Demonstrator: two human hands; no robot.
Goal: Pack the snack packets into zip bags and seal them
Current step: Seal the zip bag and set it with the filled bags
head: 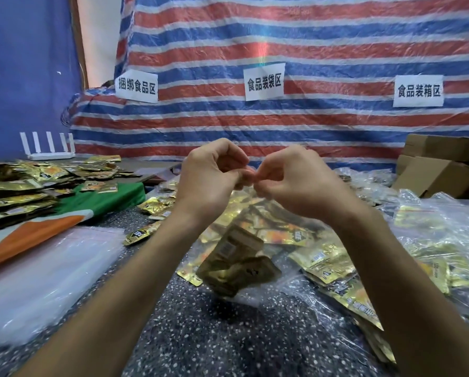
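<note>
Clear plastic zip bag [244, 213] is hanging in mid-air over the speckled table [228, 341]. Both hands are pinching its top edge right where they're meeting, left hand [214, 175] and right hand [290, 178], fingertips curled in on the strip. I'm guessing this is the sealing step. I can't tell how much of the zip is closed, since the fingers are covering it

If you're doing this bit:
- be lining up both lips of the strip before you're pressing, or it's going to close crooked
- be sliding thumb and finger outward from the middle, one hand each way, squeezing the whole time
- be pushing spare air out first, so the bag isn't puffing up
- be keeping the load low, clear of the zip

What's in what:
- the held bag is carrying a few gold snack packets [236, 265], slumping tilted at the bottom; I can't count them
- the filled bags [418, 240] piling up on the right are showing gold packets through the plastic
- the empty bags [45, 273] are lying stacked at the left
- loose packets [18, 194] are sitting heaped far left, not bagged yet
- cardboard boxes [442, 172] are standing back right, insides hidden
</note>
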